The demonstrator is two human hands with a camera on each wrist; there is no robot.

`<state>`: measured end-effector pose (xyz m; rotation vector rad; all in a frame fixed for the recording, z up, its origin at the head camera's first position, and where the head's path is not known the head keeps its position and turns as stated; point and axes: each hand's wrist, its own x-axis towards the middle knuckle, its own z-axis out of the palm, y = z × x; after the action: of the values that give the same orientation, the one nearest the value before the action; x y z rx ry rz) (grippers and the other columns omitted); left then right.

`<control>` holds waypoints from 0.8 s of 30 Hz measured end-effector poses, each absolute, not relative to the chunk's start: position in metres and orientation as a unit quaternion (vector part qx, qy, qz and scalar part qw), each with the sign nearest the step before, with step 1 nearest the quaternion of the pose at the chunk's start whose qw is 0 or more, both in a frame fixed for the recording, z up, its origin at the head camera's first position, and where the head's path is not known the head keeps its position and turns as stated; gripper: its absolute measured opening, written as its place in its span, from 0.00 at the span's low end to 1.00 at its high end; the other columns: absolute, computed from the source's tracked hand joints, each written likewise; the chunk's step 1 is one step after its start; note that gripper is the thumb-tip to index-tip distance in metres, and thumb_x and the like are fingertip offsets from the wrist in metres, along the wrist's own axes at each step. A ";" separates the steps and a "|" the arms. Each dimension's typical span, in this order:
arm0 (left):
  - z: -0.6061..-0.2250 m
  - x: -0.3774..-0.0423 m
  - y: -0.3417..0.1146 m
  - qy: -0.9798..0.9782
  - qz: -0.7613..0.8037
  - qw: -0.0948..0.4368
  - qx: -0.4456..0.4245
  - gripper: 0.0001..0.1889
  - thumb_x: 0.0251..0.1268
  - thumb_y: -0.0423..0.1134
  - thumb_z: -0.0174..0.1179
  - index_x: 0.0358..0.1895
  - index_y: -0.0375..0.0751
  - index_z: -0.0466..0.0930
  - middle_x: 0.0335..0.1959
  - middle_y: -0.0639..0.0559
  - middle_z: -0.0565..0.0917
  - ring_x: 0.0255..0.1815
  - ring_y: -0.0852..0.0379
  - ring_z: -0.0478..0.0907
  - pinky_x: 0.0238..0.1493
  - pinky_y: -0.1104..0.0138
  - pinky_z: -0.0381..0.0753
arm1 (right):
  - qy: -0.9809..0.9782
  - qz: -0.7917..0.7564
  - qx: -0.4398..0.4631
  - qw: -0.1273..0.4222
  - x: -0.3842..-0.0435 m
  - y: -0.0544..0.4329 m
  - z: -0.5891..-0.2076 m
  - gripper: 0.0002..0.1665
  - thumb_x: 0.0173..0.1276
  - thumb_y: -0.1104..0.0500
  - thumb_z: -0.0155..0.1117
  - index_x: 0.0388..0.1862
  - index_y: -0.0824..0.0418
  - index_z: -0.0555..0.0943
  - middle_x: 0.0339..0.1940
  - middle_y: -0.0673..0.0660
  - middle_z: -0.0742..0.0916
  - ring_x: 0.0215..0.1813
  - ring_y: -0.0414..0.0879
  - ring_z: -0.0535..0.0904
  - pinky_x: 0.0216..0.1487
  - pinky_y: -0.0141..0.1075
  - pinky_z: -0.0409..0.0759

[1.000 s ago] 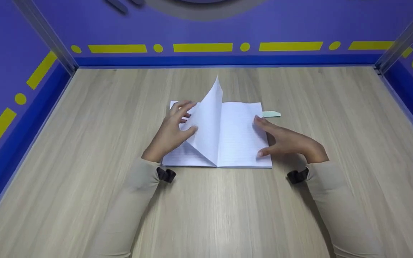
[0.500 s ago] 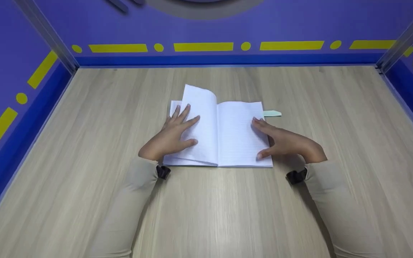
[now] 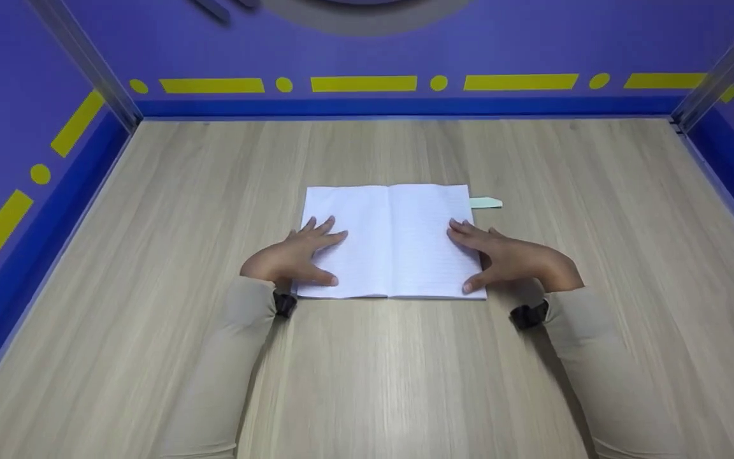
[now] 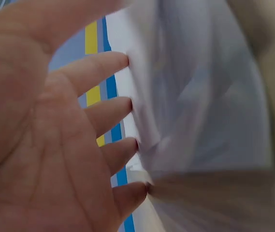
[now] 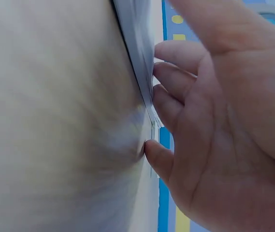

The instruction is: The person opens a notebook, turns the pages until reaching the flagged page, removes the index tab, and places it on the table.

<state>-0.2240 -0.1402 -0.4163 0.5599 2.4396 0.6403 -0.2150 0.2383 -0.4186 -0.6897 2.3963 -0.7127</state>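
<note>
An open notebook (image 3: 399, 242) with white lined pages lies flat on the wooden table. On its left page my left hand (image 3: 297, 255) rests with spread fingers, thumb toward the near edge. My right hand (image 3: 507, 255) touches the outer part of the right page, its thumb near the lower corner. The left wrist view shows the left hand (image 4: 55, 130) with its fingertips pressed against the page (image 4: 200, 96). In the right wrist view, fingertips of the right hand (image 5: 214, 111) meet the notebook's edge (image 5: 137, 53), and the little finger reaches the table.
A pale green tab (image 3: 486, 203) sticks out past the notebook's right edge. The wood-grain table (image 3: 367, 376) is bounded by blue and purple panels (image 3: 367, 57) with yellow marks at the back and sides. A black strap mount (image 3: 529, 315) sits at the right wrist.
The raised page has come down to the left and now lies flat. My left hand has moved slightly left and nearer with its fingers spread. The right hand has stayed almost still.
</note>
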 end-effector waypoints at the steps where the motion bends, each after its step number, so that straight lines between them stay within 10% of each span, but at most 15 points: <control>1: -0.416 -0.224 -0.141 0.906 0.241 0.278 0.209 0.45 0.57 0.44 0.68 0.76 0.51 0.51 0.80 0.50 0.37 0.79 0.45 0.25 0.75 0.44 0.29 | 0.890 -0.263 -0.254 0.270 -0.215 0.239 -0.419 0.63 0.54 0.45 0.74 0.78 0.60 0.46 0.81 0.58 0.45 0.80 0.57 0.34 0.75 0.58 0.31; 24: -0.416 -0.227 -0.148 0.896 0.269 0.282 0.213 0.49 0.53 0.43 0.71 0.76 0.47 0.51 0.79 0.48 0.35 0.78 0.44 0.24 0.75 0.44 0.29 | 0.876 -0.279 -0.284 0.273 -0.219 0.245 -0.423 0.66 0.50 0.48 0.76 0.78 0.62 0.45 0.80 0.60 0.44 0.80 0.58 0.33 0.75 0.58 0.31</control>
<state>-0.2267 -0.1477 -0.4164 0.5692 2.4003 0.7197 -0.2187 0.2455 -0.4232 -0.7650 2.3569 -0.7507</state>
